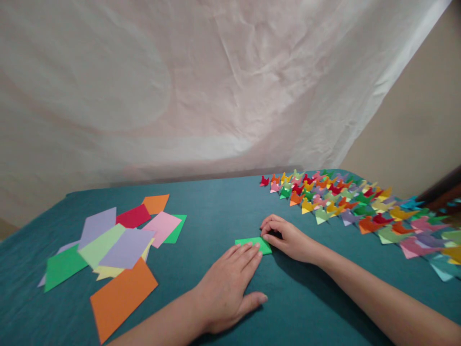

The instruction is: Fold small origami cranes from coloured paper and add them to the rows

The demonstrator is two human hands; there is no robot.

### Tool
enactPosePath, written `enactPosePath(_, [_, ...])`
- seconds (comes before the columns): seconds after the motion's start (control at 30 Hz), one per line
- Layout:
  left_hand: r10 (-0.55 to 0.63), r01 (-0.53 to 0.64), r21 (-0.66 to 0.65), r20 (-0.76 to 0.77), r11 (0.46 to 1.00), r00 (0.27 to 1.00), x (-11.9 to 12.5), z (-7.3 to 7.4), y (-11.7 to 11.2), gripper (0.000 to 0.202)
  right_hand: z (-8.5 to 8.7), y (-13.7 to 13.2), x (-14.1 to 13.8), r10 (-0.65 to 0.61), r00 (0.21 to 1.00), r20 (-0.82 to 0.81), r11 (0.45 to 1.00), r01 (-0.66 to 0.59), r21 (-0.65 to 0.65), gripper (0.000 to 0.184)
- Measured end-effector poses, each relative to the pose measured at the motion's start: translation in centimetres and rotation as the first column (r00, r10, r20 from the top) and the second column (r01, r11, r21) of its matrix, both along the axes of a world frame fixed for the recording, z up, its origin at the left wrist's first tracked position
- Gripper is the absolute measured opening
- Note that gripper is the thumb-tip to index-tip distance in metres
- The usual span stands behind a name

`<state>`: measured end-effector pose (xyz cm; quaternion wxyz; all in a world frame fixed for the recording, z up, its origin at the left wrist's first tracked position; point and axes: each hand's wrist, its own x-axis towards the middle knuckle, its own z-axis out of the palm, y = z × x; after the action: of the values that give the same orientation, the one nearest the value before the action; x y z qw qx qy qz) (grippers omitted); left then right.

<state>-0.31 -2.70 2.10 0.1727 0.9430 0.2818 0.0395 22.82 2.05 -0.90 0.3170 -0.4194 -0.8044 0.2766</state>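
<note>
A small folded piece of green paper lies flat on the teal cloth in front of me. My left hand rests on its near left part, fingers stretched out flat and the thumb spread to the side. At the paper's right end, the curled fingers of my right hand touch its far corner, thumb and fingertips close together. Whether the right fingertips pinch the edge or only press on it is hard to see. The left fingers hide part of the paper.
Loose coloured paper sheets overlap at the left, with an orange sheet nearest. Many folded paper figures stand in rows at the right, including a yellow figure. A pale cloth hangs behind the table.
</note>
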Motion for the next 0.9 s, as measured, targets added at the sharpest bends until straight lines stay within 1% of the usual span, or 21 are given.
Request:
enactPosePath(0.17, [-0.001, 0.001, 0.005, 0.012, 1.0, 1.0, 0.0, 0.2, 0.0, 0.065, -0.3, 0.4, 0.4, -0.022, 0.999, -0.037, 0.999, 0.021, -0.034, 0.019])
enactPosePath(0.27, [0.002, -0.002, 0.001, -0.003, 1.0, 1.0, 0.1, 0.3, 0.0, 0.065, -0.4, 0.5, 0.5, -0.014, 0.999, -0.047, 0.999, 0.012, -0.038, 0.021])
enactPosePath(0.4, [0.002, -0.003, -0.006, -0.024, 1.0, 1.0, 0.1, 0.3, 0.1, 0.066, 0.1, 0.2, 0.4, 0.013, 1.0, -0.025, 0.999, -0.014, -0.037, 0.022])
enactPosePath(0.47, [0.0, 0.0, -0.003, -0.028, 1.0, 1.0, 0.1, 0.2, 0.1, 0.066, 0.6, -0.2, 0.3, 0.034, 0.999, 0.027, 0.999, -0.033, -0.014, 0.022])
enactPosePath(0.5, [-0.003, 0.003, 0.0, -0.026, 1.0, 1.0, 0.1, 0.2, 0.1, 0.066, 0.9, -0.4, 0.3, 0.034, 0.997, 0.065, 0.999, -0.035, 0.017, 0.023])
enactPosePath(0.6, [-0.005, 0.005, 0.009, -0.018, 1.0, 1.0, 0.1, 0.1, 0.0, 0.066, 1.7, -1.1, 0.1, 0.034, 0.976, 0.215, 0.994, -0.055, 0.097, 0.025])
enactPosePath(0.77, [-0.004, 0.004, 0.006, -0.026, 1.0, 1.0, 0.1, 0.1, 0.0, 0.067, 2.9, -2.7, -0.9, -0.005, 0.884, 0.467, 0.971, -0.108, 0.215, 0.025])
enactPosePath(0.9, [-0.01, 0.01, 0.005, -0.024, 1.0, 1.0, 0.1, 0.1, 0.1, 0.068, 2.8, -3.9, -1.9, -0.05, 0.831, 0.554, 0.944, -0.142, 0.299, 0.023])
